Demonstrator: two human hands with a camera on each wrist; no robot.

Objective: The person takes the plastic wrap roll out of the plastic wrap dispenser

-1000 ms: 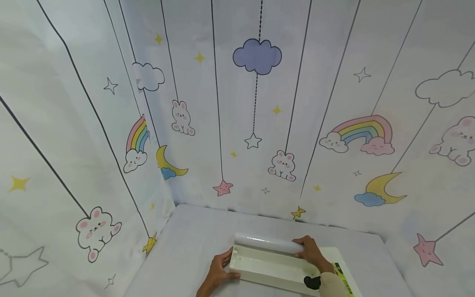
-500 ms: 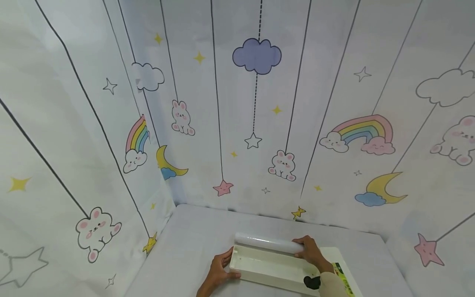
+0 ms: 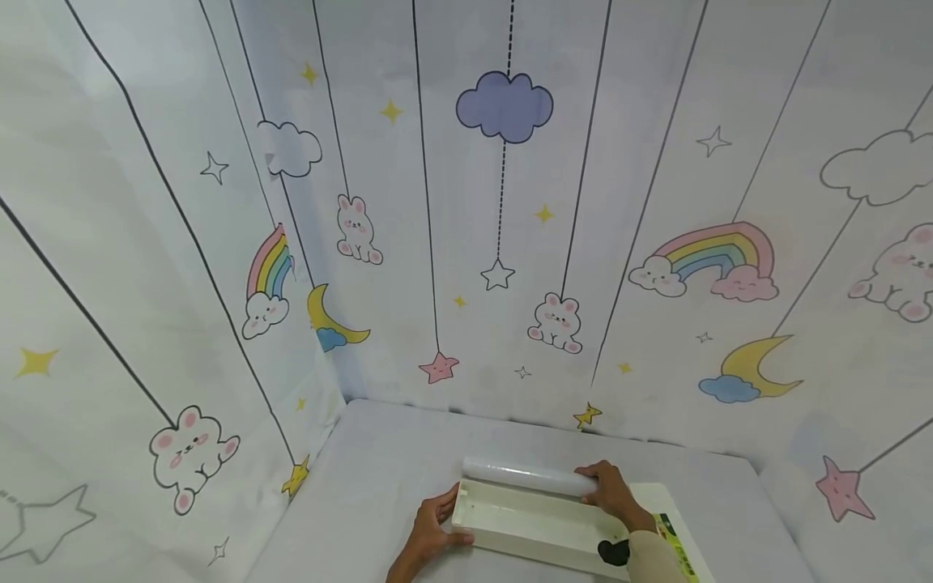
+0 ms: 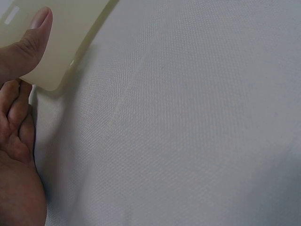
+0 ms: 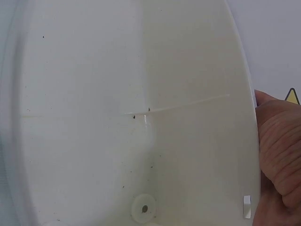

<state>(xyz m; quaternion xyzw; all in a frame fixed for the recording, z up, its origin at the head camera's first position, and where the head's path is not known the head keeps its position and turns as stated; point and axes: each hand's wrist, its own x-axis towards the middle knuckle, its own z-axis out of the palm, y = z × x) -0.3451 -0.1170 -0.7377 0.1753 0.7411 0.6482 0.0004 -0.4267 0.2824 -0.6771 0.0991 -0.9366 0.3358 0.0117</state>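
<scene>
A long cream plastic box point(image 3: 532, 518) lies open side up on the white table, its inside bare apart from small specks. My left hand point(image 3: 432, 530) grips its left end, thumb on the near wall; in the left wrist view, the thumb presses the outside and the other fingers curl at the corner. Along the box's far side lies a glossy whitish roll of cling film point(image 3: 521, 476). My right hand point(image 3: 612, 495) holds the roll's right end, close against the box's far wall. The right wrist view looks into the box, that hand mostly hidden behind its wall.
A flat cream panel with a yellow-green label point(image 3: 674, 542) lies right of the box, partly under the right forearm. A small black piece point(image 3: 614, 553) sits at the right cuff. Cartoon-printed sheets point(image 3: 474, 324) stand behind the table point(image 3: 379, 453) and on both sides.
</scene>
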